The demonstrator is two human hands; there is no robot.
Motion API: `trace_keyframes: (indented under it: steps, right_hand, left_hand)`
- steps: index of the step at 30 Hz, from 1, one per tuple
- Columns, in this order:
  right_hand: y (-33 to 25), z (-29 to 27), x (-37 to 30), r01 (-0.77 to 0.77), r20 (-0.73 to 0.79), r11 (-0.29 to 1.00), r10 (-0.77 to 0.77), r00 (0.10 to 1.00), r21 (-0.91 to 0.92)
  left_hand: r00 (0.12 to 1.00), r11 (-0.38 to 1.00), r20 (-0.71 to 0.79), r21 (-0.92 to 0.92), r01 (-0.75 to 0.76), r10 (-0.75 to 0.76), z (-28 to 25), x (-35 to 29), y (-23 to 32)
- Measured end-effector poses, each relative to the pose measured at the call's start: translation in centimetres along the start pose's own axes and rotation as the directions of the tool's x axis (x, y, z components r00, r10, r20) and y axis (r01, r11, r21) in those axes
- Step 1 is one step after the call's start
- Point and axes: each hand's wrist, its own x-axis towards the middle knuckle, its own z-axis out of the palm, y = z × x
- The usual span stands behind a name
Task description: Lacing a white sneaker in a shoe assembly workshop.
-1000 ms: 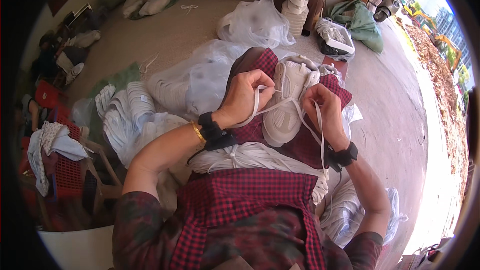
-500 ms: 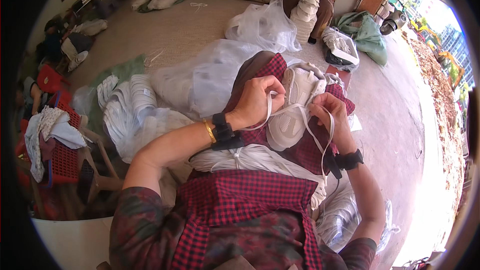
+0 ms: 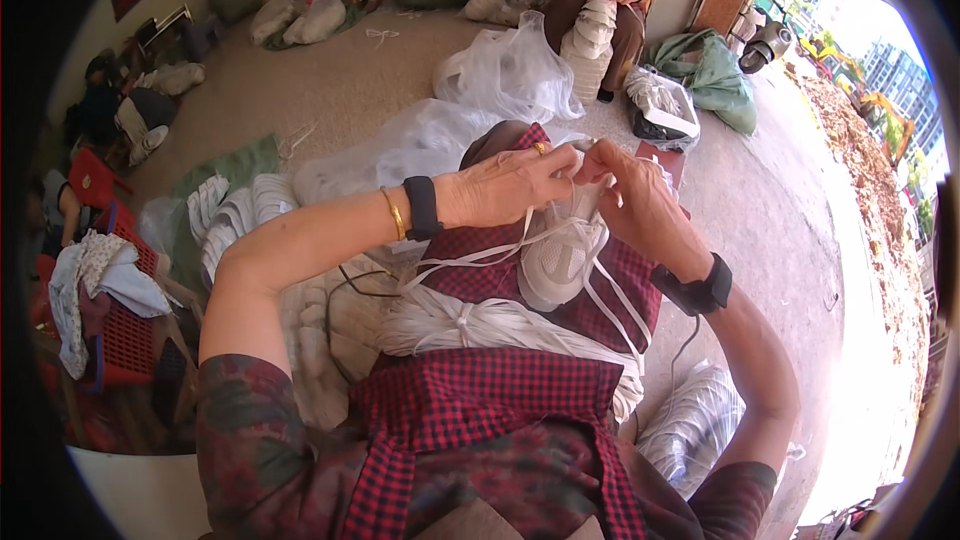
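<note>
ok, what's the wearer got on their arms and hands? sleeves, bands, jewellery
Both forearms are bare; dark mottled short sleeves end above the elbows. The left hand has a gold ring on one finger, with a black wristband and a thin gold bangle beside it. The right hand has a black wristband with a thin dark cable running from it.

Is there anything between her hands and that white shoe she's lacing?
Nothing visible. Both the left hand and right hand already touch the white shoe on the lap, pinching its white laces at the top.
</note>
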Motion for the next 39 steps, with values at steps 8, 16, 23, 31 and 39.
trace_keyframes:
  steps: [8, 16, 23, 31, 39]
  right_hand:
    - [2.1, 3.7, 0.6, -0.076, -0.037, 0.99, 0.081, 0.996, 0.115]
    - [2.6, 3.7, 0.4, -0.092, -0.088, 0.995, 0.095, 0.992, 0.038]
    - [6.2, -8.8, -6.4, -0.356, -0.334, 0.934, 0.325, 0.885, -0.035]
    - [6.3, -6.0, -9.6, -0.413, -0.118, 0.909, 0.416, 0.901, 0.055]
    - [4.7, -0.5, -3.7, -0.102, 0.049, 0.993, 0.105, 0.993, -0.059]
  left_hand:
    - [0.977, 0.988, -0.157, 0.075, -0.132, 0.143, 0.4, -0.8, -1.5]
    - [0.977, 0.996, -0.196, 0.025, -0.085, 0.089, 1.0, -0.8, -1.2]
    - [0.984, 0.979, -0.164, -0.198, 0.041, -0.075, -0.5, 1.3, -1.0]
    - [0.969, 0.945, -0.078, -0.251, 0.21, -0.236, 2.4, 5.3, -0.7]
    - [0.931, 0.855, 0.14, -0.366, 0.366, -0.338, 1.4, 6.4, 0.4]
